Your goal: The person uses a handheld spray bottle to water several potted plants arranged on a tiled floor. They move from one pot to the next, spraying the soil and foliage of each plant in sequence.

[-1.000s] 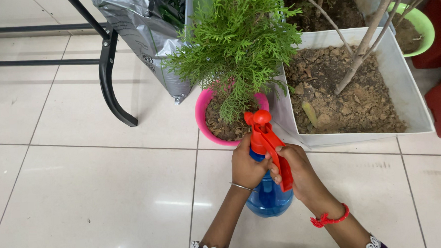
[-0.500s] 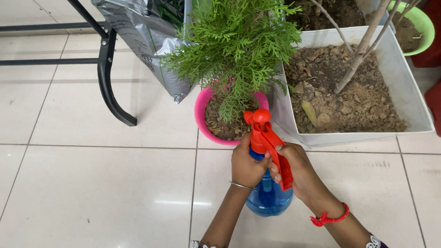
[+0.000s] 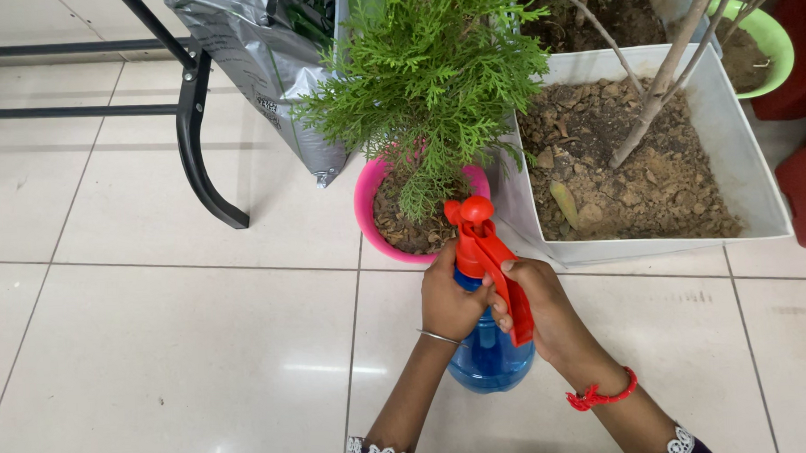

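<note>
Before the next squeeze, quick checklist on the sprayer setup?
1. Left hand gripping bottle neck: ok.
2. Right hand on red lever, fingers wrapped under it: ok.
3. Nozzle pointing toward pink pot and its plant: ok.
4. Water level in the bottle: cannot tell, hands cover most of it.
5. Nothing standing between nozzle and plant: ok.
6. White planter and grey bag off to the sides of the pot: ok.
</note>
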